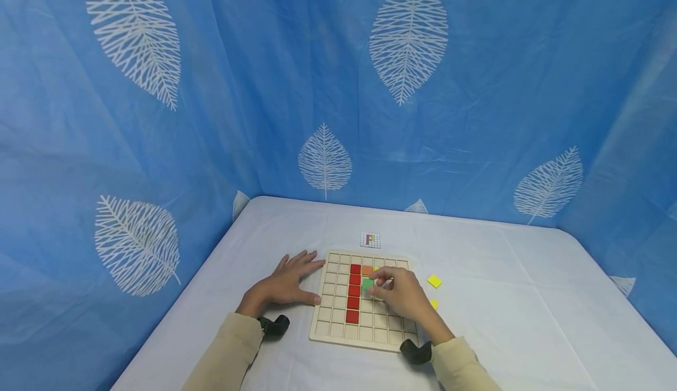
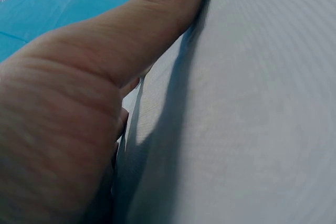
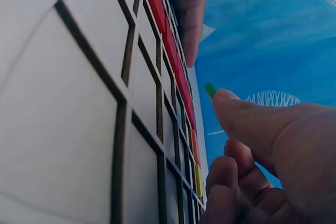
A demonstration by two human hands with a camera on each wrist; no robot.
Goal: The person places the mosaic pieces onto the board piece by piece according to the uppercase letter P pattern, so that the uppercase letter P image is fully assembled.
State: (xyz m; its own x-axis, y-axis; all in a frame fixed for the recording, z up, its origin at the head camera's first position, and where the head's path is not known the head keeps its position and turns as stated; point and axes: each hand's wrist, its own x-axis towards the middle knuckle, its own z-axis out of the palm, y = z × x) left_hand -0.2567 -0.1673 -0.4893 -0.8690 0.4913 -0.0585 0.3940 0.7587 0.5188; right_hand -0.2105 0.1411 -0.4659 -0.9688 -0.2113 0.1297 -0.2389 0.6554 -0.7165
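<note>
A wooden grid board (image 1: 337, 330) lies on the white-covered table. Several red square tiles (image 1: 353, 290) form a column in its cells. Right of the top red tile sits an orange tile (image 1: 367, 270), and beside that a yellow tile (image 3: 198, 181), partly behind fingers in the head view. My right hand (image 1: 404, 294) pinches a green tile (image 1: 368, 284) by its edge; the right wrist view shows the tile held off the board. With fingers spread, my left hand (image 1: 285, 282) rests at the board's left side, its thumb (image 2: 157, 9) touching the edge.
A small printed card (image 1: 370, 240) with a coloured grid pattern lies just beyond the board. To the right of the board are a loose yellow tile (image 1: 435, 281) and another yellow piece (image 1: 434, 304), partly hidden by the right hand. A blue leaf-patterned curtain (image 1: 338, 85) surrounds the table.
</note>
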